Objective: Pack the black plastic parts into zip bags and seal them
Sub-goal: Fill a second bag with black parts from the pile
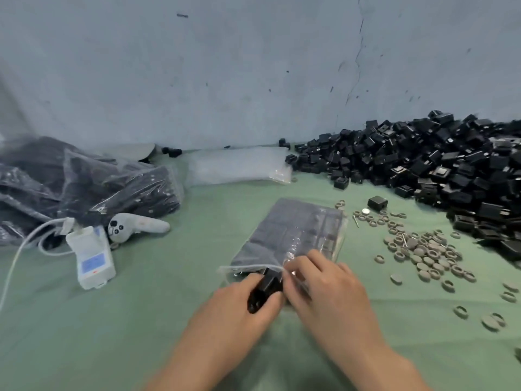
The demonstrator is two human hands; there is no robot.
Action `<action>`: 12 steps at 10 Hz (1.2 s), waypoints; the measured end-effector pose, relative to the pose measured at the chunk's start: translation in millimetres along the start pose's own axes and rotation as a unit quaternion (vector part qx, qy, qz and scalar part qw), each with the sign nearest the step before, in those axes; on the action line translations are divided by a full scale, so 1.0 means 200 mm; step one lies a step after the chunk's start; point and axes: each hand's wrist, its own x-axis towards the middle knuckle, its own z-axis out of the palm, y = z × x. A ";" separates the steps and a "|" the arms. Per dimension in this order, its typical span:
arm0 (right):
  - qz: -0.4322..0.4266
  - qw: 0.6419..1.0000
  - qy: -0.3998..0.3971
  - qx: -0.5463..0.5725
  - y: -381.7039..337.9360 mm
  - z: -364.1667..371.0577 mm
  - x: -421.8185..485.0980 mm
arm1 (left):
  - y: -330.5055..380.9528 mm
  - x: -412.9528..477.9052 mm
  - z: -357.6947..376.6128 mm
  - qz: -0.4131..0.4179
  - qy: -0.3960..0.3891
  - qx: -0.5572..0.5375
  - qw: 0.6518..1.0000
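— That looks tight to me. The left hand [248, 294] has its fingers curled round a black plastic part [266, 286] at the mouth of the zip bag [296, 232], and the bag looks nearly full, with parts lined up in rows. If this one goes in crooked, I'd guess it jams on those inside or bulges the mouth so the zip strip won't press closed

— And the right hand [324, 280]?

— It's pinching the bag's upper lip between thumb and fingertips to hold the mouth up. The film is thin, so it could slip from the pinch and drop onto the part. It's blurred there, and I can't tell how firm the hold is

— Anything else?

— The grey rings and caps [423, 252] scattered on the green cloth [141, 320] right of the bag. A careless sweep might drag one in

— So where exactly is the part?

— Its near end is wrapped in the left fingers and its far end is just at the bag's lip, close beside the right fingertips. The bag lies flat on the cloth, stretching away from both hands. The heap of loose parts [437, 170] is well off to the right, by the wall
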 end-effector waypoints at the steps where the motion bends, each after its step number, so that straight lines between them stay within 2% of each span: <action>1: 0.003 0.999 0.036 0.009 0.00 0.02 0.00 | 0.07 0.09 0.05 -0.054 0.088 0.107 0.989; 2: 0.005 0.999 0.044 0.018 0.00 0.04 0.01 | 0.10 0.17 0.10 -0.099 0.116 0.196 0.969; 3: 0.001 0.999 0.043 0.031 0.00 0.06 0.02 | 0.10 0.19 0.12 -0.113 0.104 0.235 0.960; 4: 0.001 0.998 0.042 0.037 0.01 0.06 0.03 | 0.08 0.13 0.08 -0.143 0.083 0.168 0.972; 5: 0.004 0.998 0.047 0.040 0.02 0.06 0.04 | 0.07 0.06 0.06 -0.199 0.069 -0.097 0.973; 6: 0.010 0.998 0.045 0.045 0.02 0.06 0.04 | 0.09 0.10 0.00 -0.313 -0.033 -0.500 0.807; 7: 0.018 0.998 0.044 0.046 0.02 0.05 0.03 | 0.10 0.11 -0.04 -0.314 -0.123 -0.662 0.669; 8: 0.029 0.998 0.036 0.048 0.02 0.05 0.02 | 0.11 0.08 -0.02 -0.297 -0.143 -0.714 0.618; 9: 0.041 0.997 0.037 0.059 0.02 0.05 0.03 | 0.11 0.08 0.02 -0.321 -0.121 -0.723 0.600; 10: 0.047 0.996 0.040 0.070 0.01 0.05 0.03 | 0.09 0.08 0.04 -0.289 -0.086 -0.701 0.646; 11: 0.048 0.995 0.049 0.078 0.01 0.05 0.03 | 0.08 0.09 0.05 -0.261 -0.080 -0.683 0.677; 12: 0.044 0.994 0.055 0.086 0.01 0.06 0.03 | 0.09 0.12 0.05 -0.248 -0.073 -0.678 0.688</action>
